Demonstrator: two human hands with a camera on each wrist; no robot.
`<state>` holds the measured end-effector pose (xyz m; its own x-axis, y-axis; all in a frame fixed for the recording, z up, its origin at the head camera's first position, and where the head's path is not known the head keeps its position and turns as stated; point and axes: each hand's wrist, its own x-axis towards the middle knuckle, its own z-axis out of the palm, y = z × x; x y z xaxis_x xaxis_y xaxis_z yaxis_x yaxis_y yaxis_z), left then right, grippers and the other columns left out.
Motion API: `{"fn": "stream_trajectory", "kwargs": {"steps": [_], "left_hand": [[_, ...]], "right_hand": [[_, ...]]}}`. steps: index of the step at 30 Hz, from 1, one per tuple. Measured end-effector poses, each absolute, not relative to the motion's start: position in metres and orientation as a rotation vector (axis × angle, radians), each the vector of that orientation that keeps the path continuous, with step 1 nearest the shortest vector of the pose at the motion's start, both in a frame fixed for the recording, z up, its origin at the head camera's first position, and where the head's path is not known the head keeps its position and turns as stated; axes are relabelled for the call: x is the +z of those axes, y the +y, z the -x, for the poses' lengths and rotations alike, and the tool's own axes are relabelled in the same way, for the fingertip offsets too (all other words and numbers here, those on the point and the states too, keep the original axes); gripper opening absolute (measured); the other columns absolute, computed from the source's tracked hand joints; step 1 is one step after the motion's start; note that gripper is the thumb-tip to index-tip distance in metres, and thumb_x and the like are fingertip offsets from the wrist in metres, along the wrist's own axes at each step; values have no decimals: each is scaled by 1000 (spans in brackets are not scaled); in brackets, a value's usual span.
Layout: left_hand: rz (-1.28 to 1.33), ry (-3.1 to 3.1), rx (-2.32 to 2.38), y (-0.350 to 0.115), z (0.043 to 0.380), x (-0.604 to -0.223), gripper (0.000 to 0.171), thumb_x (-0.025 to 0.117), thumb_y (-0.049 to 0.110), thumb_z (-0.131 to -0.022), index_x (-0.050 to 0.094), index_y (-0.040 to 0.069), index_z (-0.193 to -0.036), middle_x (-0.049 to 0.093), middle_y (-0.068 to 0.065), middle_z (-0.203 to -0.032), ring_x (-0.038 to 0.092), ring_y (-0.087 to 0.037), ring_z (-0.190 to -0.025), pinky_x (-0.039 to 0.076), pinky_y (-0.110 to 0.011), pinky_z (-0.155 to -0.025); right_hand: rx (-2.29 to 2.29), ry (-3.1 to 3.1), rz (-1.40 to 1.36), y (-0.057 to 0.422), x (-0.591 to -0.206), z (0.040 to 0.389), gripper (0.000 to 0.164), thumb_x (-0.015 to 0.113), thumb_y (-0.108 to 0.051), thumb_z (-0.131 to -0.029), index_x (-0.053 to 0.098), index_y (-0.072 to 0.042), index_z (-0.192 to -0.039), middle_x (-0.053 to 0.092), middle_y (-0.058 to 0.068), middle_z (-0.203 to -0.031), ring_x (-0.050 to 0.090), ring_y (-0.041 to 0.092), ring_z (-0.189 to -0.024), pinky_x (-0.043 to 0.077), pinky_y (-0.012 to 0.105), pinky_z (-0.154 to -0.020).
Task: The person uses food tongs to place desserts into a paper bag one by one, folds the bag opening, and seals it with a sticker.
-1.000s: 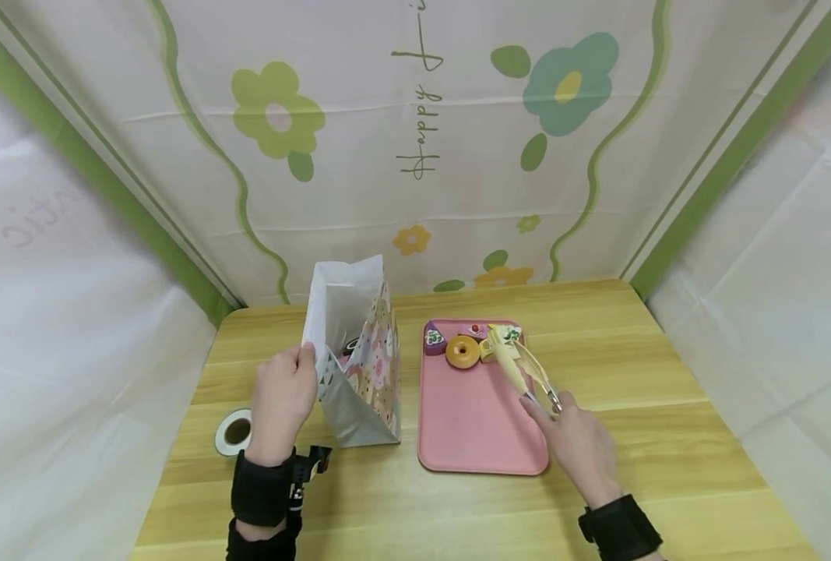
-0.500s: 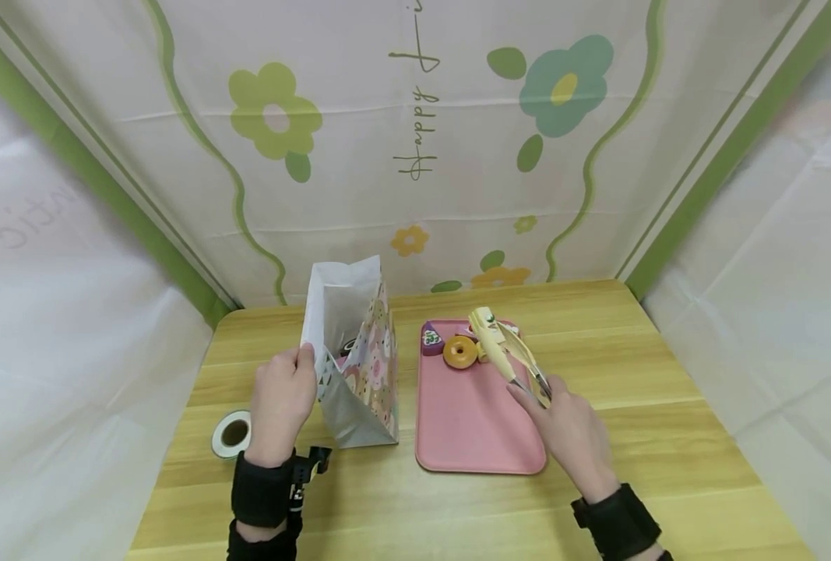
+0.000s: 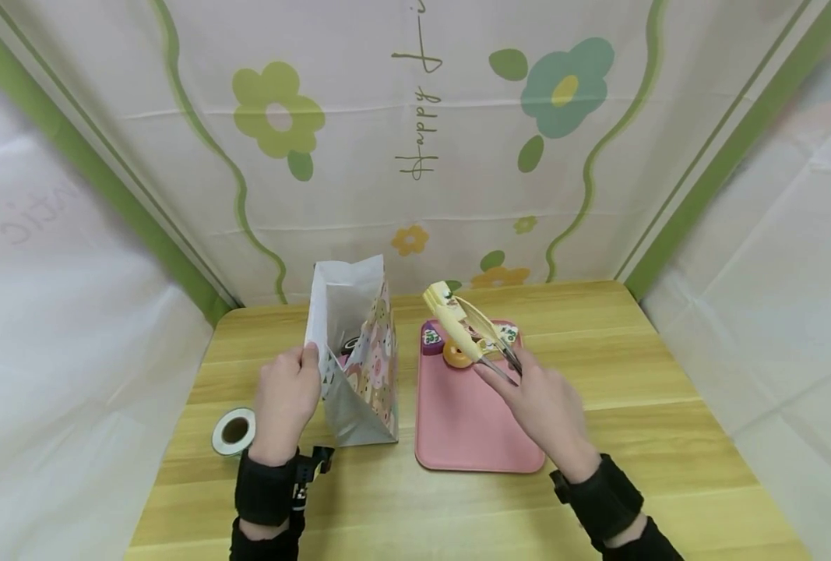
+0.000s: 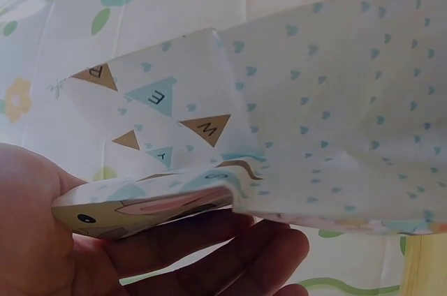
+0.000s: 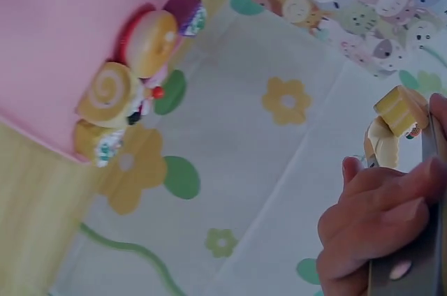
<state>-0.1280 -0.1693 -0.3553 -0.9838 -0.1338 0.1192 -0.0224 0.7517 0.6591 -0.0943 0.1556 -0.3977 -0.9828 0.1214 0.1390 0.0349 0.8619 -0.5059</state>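
Observation:
My left hand (image 3: 287, 401) grips the near top edge of a patterned paper bag (image 3: 378, 362), thumb on one side and fingers on the other in the left wrist view. The bag stands upright with its mouth open, and something dark and pink (image 3: 348, 347) shows inside. In my right hand (image 3: 544, 405) are cream-tipped tongs (image 3: 455, 327), their tips closed on a small yellow cake slice (image 5: 394, 112). This slice is up over the back left of the pink tray (image 3: 478, 436), right of the bag; it also appears in the left wrist view.
Along the tray's far end lie a ring doughnut (image 3: 455, 357), a purple cake wedge (image 3: 432, 340), a swirl roll (image 5: 108, 93) and another yellow cake piece (image 5: 98, 144). A white roll (image 3: 223, 438) with a dark centre lies left of my left wrist. Printed cloth walls surround the wooden table (image 3: 639, 436).
The tongs in my right hand have lifted the cake slice from the tray's back right corner and carried it left toward the bag. My left hand keeps its hold on the bag.

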Motion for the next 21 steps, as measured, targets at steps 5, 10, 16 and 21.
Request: {"fn": "stream_trajectory", "kwargs": {"steps": [5,10,16,21], "left_hand": [[-124,-2795,-1049,-168,128,-355,47,36,33,-107,51,6,-71,42,-7,-58,41,-23,-47,33,-34,-45],[-121,-2797,-1056,-168,128,-355,47,35,34,-107,51,6,-72,41,-7,-58,40,-23,-47,32,-34,-45],[-126,-2804,-1063,-167,127,-354,48,36,35,-107,53,6,-73,42,-7,-58,41,-23,-47,32,-34,-44],[-122,-2806,-1065,-166,127,-354,49,36,36,-107,54,6,-73,43,-8,-58,42,-23,-47,33,-34,-44]], "right_hand": [[743,-2834,62,144,-382,100,69,46,-81,-83,56,-15,-99,42,1,-59,42,17,-47,31,33,-42],[722,-2798,-35,133,-366,106,74,45,-82,-82,59,-13,-105,47,1,-62,45,17,-49,35,33,-41],[684,-2781,-149,116,-348,117,67,46,-80,-83,57,-15,-95,48,-1,-60,45,16,-50,36,33,-41],[620,-2752,-283,101,-341,124,67,43,-81,-84,52,-14,-86,40,-4,-55,39,13,-42,33,31,-38]]}}
